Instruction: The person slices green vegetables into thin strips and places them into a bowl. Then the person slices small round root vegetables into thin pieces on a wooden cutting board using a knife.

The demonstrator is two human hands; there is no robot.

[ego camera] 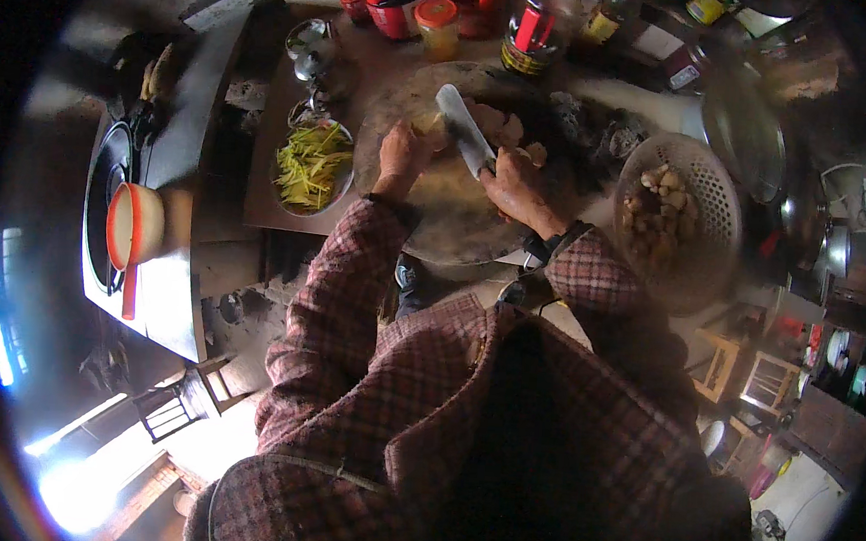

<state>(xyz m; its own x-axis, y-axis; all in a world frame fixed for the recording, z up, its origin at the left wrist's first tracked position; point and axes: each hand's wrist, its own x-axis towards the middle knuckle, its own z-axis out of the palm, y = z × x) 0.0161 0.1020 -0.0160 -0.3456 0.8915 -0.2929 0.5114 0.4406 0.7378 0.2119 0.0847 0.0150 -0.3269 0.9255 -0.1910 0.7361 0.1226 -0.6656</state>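
Note:
My right hand point(524, 189) grips the handle of a kitchen knife point(464, 129) with a broad blade. The blade slants up and left over a round wooden chopping board point(464, 232). Left of the blade, my left hand point(404, 154) has its fingers bent around a pale piece of food point(431, 126), partly hidden by the fingers. Right of the blade lie several pale flat slices point(508, 127), which look like a cut root or tuber. A smaller cut piece point(536, 154) rests by my right hand.
A bowl of yellow-green shredded strips point(310, 165) stands left of the board. On the right is a perforated colander point(724, 186) with pale chunks. Jars, including a red-lidded jar point(436, 32), line the back. A red-rimmed dipper point(145, 230) sits at the stove's wok point(100, 179).

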